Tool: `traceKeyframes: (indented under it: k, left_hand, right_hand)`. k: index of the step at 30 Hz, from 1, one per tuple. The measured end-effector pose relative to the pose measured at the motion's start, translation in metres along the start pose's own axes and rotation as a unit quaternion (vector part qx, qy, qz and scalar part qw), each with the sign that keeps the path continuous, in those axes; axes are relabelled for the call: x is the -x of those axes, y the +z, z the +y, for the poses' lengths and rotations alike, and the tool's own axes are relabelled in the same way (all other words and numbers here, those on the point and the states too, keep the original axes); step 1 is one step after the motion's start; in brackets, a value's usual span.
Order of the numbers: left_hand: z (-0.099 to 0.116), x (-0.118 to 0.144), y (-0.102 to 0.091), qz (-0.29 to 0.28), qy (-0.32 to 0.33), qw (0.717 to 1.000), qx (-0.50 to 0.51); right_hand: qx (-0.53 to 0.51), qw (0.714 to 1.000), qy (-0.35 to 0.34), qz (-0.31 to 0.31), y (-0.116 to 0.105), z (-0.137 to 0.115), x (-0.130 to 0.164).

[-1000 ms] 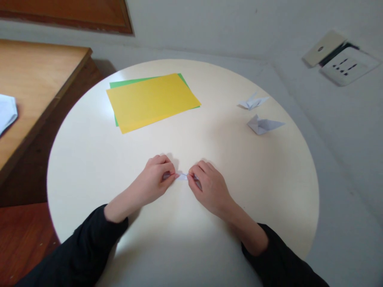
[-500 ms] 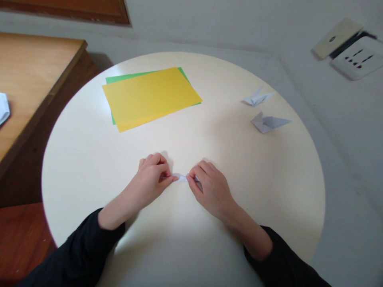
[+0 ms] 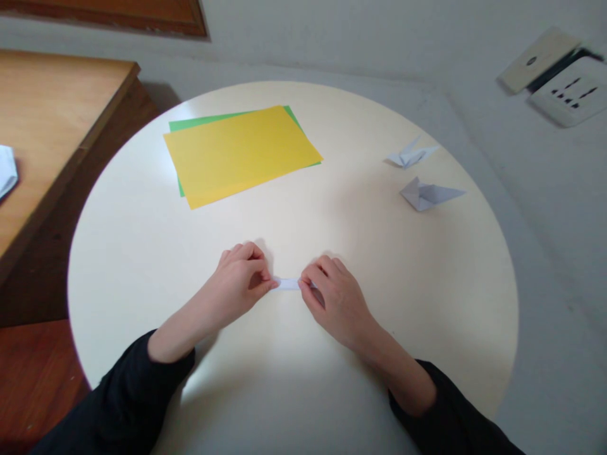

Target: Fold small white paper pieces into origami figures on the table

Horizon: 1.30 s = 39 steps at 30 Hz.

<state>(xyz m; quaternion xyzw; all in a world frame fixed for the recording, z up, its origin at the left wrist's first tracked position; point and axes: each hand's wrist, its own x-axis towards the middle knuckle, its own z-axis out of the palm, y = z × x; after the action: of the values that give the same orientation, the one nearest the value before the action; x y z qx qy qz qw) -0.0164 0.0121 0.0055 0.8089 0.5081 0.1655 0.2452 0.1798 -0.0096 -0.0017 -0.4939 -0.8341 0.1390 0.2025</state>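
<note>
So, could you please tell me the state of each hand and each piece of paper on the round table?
left hand: fingers pinched on one end of the small white paper
right hand: fingers pinched on its other end
small white paper: folded narrow, held low over the table
yellow sheet: flat, unfolded, lying on the green sheet
green sheet: flat, mostly covered
two white paper figures: folded, lying apart

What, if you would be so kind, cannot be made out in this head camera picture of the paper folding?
- Small white paper piece: head view; its ends sit under the fingertips of the left hand and right hand, so its shape is unclear.
- Green sheet: mostly covered by the yellow sheet.
- White object on the wooden desk: cut off by the left edge.
- Two folded paper figures: too small to identify.
</note>
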Motion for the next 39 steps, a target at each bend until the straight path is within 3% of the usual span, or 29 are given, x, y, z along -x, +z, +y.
traceKeyframes:
  k: [20, 27, 39]
  left_hand:
    - [0.0003, 0.0000, -0.0013, -0.018, -0.004, 1.000, -0.005]
    - [0.0042, -0.0001, -0.0053, -0.052, -0.004, 0.998, -0.022]
    - [0.0029, 0.0023, -0.0057, -0.055, 0.023, 0.998, -0.024]
  right_hand:
    - [0.000, 1.000, 0.008, 0.010, 0.0009, -0.0002, 0.0010]
    - [0.005, 1.000, 0.021, 0.004, -0.0005, -0.0025, 0.0006]
    - [0.021, 0.999, 0.029, 0.010, 0.0001, -0.0034, 0.0008]
